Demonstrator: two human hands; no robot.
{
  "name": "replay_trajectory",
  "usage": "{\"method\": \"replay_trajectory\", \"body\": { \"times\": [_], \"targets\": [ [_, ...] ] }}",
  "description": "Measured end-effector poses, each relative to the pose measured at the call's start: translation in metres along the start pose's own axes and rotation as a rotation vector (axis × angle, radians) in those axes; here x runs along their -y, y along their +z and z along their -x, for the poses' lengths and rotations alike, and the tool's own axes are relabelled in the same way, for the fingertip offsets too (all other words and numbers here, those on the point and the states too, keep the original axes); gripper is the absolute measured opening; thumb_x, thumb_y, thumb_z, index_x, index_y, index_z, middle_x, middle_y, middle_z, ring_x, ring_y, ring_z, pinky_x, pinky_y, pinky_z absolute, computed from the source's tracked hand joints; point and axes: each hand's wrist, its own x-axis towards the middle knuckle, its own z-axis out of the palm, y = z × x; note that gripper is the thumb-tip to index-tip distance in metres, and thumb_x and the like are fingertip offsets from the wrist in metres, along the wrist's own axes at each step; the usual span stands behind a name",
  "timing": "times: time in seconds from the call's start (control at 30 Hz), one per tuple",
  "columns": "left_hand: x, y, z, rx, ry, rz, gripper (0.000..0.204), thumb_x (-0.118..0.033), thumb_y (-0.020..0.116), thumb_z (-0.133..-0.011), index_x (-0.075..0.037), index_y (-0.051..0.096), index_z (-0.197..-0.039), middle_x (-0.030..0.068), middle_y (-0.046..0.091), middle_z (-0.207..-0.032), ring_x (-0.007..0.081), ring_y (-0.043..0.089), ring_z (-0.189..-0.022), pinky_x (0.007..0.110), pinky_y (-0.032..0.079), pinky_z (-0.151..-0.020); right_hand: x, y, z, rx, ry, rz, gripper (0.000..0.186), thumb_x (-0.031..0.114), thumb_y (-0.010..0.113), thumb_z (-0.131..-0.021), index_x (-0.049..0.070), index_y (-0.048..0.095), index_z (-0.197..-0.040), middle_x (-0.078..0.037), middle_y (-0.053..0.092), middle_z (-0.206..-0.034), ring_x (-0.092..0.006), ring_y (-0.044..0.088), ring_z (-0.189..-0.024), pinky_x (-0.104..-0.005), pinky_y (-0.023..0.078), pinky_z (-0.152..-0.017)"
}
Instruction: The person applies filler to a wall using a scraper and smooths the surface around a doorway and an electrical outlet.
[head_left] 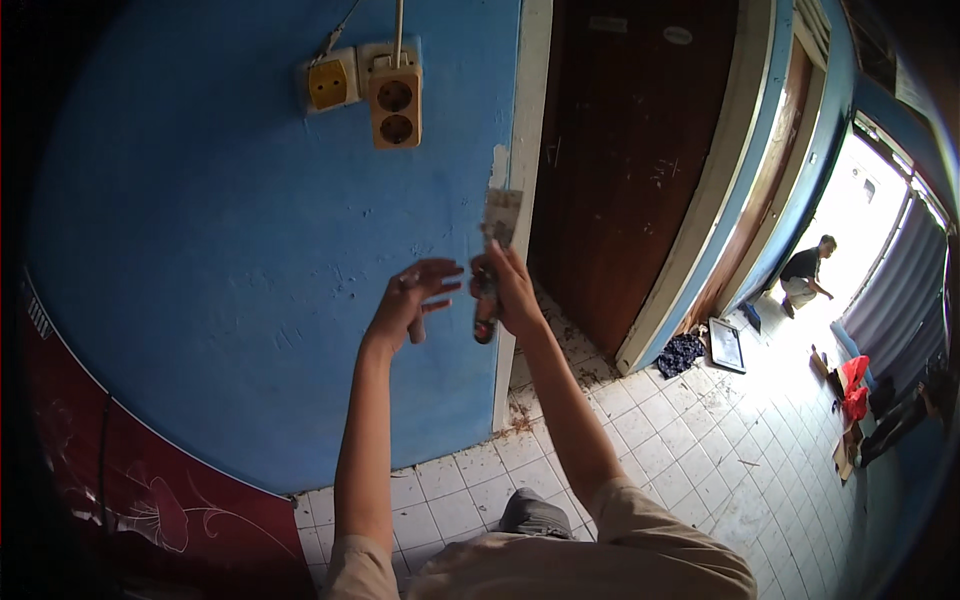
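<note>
My right hand (511,292) is closed round the handle of a putty knife (502,210), whose broad, stained blade points up. The blade is in front of the blue wall (260,220), beside the white door frame; whether it touches the wall I cannot tell. Just above the blade, a pale patch (499,165) of bare wall shows where the paint is gone. My left hand (408,298) is raised a little to the left of the knife, fingers apart, with nothing visible in it.
Sockets (396,105) hang on the upper wall. A dark brown door (630,160) stands right of the frame. Debris lies on the white tiled floor (660,460). Farther right are a dark cloth (682,354), a framed panel (727,345), red bags (853,388) and a squatting person (803,270).
</note>
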Motion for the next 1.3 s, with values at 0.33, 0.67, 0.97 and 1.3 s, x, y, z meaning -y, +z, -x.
{"method": "replay_trajectory", "body": {
  "times": [0.33, 0.67, 0.97, 1.3],
  "targets": [
    [0.065, 0.036, -0.118, -0.317, 0.239, -0.232, 0.03, -0.025, 0.061, -0.087, 0.0, 0.063, -0.104, 0.0073, 0.067, -0.089, 0.0109, 0.061, -0.081, 0.025, 0.046, -0.076, -0.016, -0.07, -0.041, -0.304, -0.177, 1.215, 0.056, 0.019, 0.043, -0.093, 0.02, 0.018, -0.144, -0.016, 0.053, -0.093, -0.0319, 0.059, -0.068, -0.0359, 0.051, -0.061],
    [0.094, 0.057, -0.169, -0.559, 0.33, -0.258, 0.027, -0.021, 0.063, -0.086, 0.005, 0.063, -0.078, -0.0011, 0.055, -0.06, 0.0033, 0.044, -0.058, 0.022, 0.036, -0.051, -0.037, -0.115, -0.074, -0.166, -0.157, 0.667, 0.072, 0.001, 0.056, -0.083, 0.016, 0.019, -0.143, -0.014, 0.064, -0.088, -0.0184, 0.065, -0.065, -0.0309, 0.053, -0.056],
    [0.083, 0.07, -0.161, -0.71, 0.205, -0.219, 0.023, -0.021, 0.064, -0.085, 0.002, 0.065, -0.079, -0.0017, 0.057, -0.063, 0.0032, 0.047, -0.057, 0.019, 0.036, -0.049, -0.042, -0.105, -0.073, -0.14, -0.141, 0.395, 0.067, -0.005, 0.05, -0.082, 0.002, 0.02, -0.142, -0.013, 0.062, -0.102, -0.0101, 0.06, -0.076, -0.0212, 0.049, -0.063],
    [0.083, 0.076, -0.167, -0.743, 0.262, -0.182, 0.025, -0.021, 0.065, -0.085, 0.002, 0.065, -0.077, -0.0015, 0.058, -0.064, 0.0035, 0.048, -0.06, 0.02, 0.038, -0.054, -0.05, -0.113, -0.081, -0.147, -0.301, 0.37, 0.065, -0.001, 0.052, -0.083, 0.004, 0.024, -0.141, -0.01, 0.064, -0.09, -0.0058, 0.057, -0.062, -0.02, 0.047, -0.049]
  ]
}}
